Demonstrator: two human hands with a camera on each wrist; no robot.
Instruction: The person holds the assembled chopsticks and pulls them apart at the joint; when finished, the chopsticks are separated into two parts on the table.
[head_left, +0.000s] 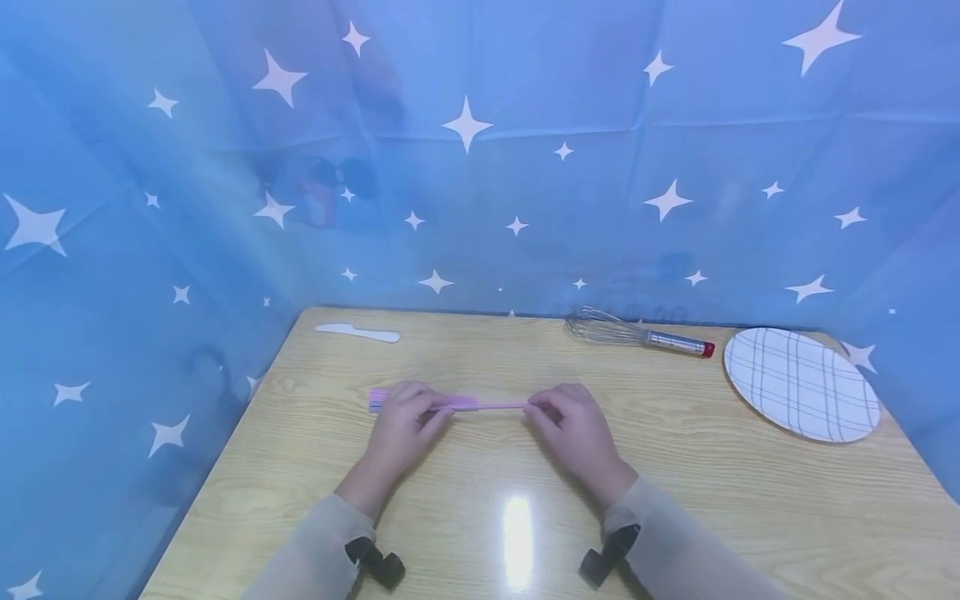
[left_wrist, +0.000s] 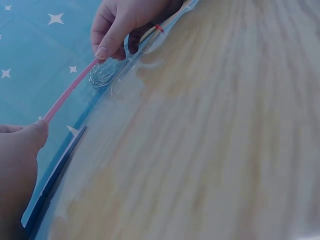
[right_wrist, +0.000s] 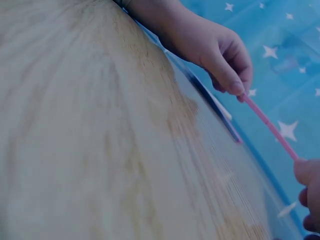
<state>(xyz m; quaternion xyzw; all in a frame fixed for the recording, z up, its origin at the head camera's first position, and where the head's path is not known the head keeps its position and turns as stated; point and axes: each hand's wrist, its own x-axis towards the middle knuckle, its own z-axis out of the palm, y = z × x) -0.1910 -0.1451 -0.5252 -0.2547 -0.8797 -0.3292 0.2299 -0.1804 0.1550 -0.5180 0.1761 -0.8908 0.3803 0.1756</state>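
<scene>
While the left hand (head_left: 401, 421) and right hand (head_left: 576, 429) each pinch the slim pink rod (head_left: 498, 406) between thumb and fingers near the head view's centre, this two-point grip presumably keeps it straight above the flat bundle (head_left: 377, 401) at centre-left.

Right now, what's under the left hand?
Under the left hand, a flat pink-and-blue item lies on the table; the head view shows both ends. Its middle is covered by the hand, so anything else there can't be seen.

Hands (head_left: 405, 421) (head_left: 579, 429) hide both ends of the pink stick (head_left: 500, 406).
</scene>
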